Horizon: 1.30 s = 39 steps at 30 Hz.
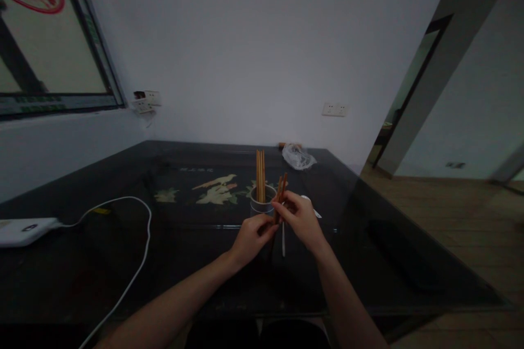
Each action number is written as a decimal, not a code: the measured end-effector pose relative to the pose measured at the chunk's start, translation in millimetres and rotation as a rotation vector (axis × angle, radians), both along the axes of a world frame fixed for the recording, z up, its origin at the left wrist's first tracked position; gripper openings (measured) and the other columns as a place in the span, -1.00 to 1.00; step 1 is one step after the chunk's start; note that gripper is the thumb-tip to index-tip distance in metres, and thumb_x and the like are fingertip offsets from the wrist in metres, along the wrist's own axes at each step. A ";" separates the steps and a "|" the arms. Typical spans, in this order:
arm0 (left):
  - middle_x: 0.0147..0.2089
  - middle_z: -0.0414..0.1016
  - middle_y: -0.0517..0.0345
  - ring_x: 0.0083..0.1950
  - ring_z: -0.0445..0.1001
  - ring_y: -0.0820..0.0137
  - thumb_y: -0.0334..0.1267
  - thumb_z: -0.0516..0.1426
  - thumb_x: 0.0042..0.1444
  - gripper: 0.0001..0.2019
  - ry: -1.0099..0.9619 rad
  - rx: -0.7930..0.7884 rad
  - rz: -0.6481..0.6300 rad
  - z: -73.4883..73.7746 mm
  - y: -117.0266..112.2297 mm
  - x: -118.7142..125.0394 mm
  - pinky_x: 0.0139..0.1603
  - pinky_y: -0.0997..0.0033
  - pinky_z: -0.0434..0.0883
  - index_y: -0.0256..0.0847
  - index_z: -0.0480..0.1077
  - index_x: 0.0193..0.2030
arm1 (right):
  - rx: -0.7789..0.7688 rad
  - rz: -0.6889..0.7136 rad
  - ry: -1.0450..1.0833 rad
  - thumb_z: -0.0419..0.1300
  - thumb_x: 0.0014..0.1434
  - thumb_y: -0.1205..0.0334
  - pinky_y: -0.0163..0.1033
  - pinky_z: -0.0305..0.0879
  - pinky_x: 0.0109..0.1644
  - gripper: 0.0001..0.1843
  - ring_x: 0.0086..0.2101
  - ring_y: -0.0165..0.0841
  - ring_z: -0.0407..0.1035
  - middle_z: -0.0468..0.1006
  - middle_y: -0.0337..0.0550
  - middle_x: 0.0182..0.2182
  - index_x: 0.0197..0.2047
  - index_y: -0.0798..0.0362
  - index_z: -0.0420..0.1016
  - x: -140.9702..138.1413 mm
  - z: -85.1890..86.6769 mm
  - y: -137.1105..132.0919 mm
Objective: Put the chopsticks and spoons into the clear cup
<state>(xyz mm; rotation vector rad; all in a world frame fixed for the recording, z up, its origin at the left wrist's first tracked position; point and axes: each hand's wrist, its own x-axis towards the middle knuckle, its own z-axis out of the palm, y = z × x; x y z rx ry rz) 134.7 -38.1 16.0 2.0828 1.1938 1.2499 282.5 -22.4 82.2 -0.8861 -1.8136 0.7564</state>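
Note:
Both of my hands meet just in front of a round cup (262, 207) that holds several upright wooden chopsticks (261, 174). Between the fingers of my right hand (301, 217) are reddish-brown chopsticks (284, 182), tilted slightly with their ends pointing up. My left hand (252, 240) pinches the same chopsticks lower down, its thumb and fingertips pressed together around them. A white spoon (316, 212) lies partly behind my right hand. Below the hands, a thin white handle (284, 245) rests on the table; what it belongs to is hidden.
The glossy dark table (196, 278) bears a bird-and-flower print. A crumpled clear plastic bag (298, 157) lies near the wall. On the left, a white power strip (27, 231) trails a white cable (143, 261). A dark flat object (403, 256) lies at the right.

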 end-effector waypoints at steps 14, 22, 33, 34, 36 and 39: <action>-0.30 0.52 0.13 -0.31 0.44 0.42 -0.21 0.07 0.17 -0.81 0.050 0.024 -0.046 6.2 4.4 -7.4 -0.25 0.48 0.35 -0.24 0.46 -0.28 | 0.007 0.101 0.030 0.22 0.08 0.13 -0.35 0.25 -0.47 -0.83 -0.52 -0.43 0.35 0.45 -0.22 -0.46 -0.34 0.06 0.51 5.2 -6.1 4.3; -0.46 0.43 0.22 -0.45 0.38 0.46 -0.17 0.09 0.13 -0.79 0.089 0.004 0.022 8.1 3.5 -10.3 -0.36 0.50 0.32 -0.20 0.42 -0.16 | 0.072 0.020 0.043 0.20 0.10 0.11 -0.31 0.29 -0.33 -0.81 -0.40 -0.34 0.38 0.50 -0.17 -0.44 -0.39 0.06 0.49 8.6 -18.6 9.1; 0.15 0.18 -0.09 0.17 0.23 0.17 -0.14 0.29 -0.14 -0.23 -0.213 0.139 0.335 -5.1 41.8 -32.8 0.17 0.08 0.21 -0.17 0.04 0.20 | 0.039 -0.042 0.073 0.21 0.08 0.09 -0.25 0.35 -0.30 -0.78 -0.35 -0.28 0.43 0.56 -0.10 -0.39 -0.33 0.08 0.52 13.2 -28.1 17.3; 0.17 0.18 -0.11 0.20 0.21 0.13 -0.16 0.32 -0.19 -0.18 -0.212 0.088 0.316 -12.0 46.0 -32.1 0.19 0.04 0.18 -0.19 0.04 0.21 | 0.036 -0.047 0.072 0.22 0.08 0.09 -0.24 0.35 -0.29 -0.78 -0.35 -0.27 0.44 0.56 -0.10 -0.38 -0.33 0.08 0.52 13.4 -28.1 17.5; 0.19 0.17 -0.14 0.23 0.18 0.09 -0.22 0.35 -0.29 -0.12 -0.220 0.000 0.288 -25.1 51.9 -29.7 0.23 -0.02 0.13 -0.20 0.05 0.20 | 0.024 -0.052 0.083 0.22 0.08 0.09 -0.22 0.37 -0.25 -0.78 -0.32 -0.25 0.44 0.57 -0.08 -0.36 -0.32 0.08 0.52 13.8 -28.7 18.1; 0.16 0.23 -0.13 0.21 0.22 0.10 -0.29 0.36 -0.32 -0.13 -0.265 -0.080 0.234 -37.9 55.6 -26.0 0.23 -0.03 0.13 -0.22 0.10 0.18 | 0.006 -0.045 0.104 0.22 0.07 0.09 -0.19 0.38 -0.21 -0.77 -0.29 -0.23 0.45 0.57 -0.05 -0.33 -0.31 0.09 0.53 14.3 -30.9 19.6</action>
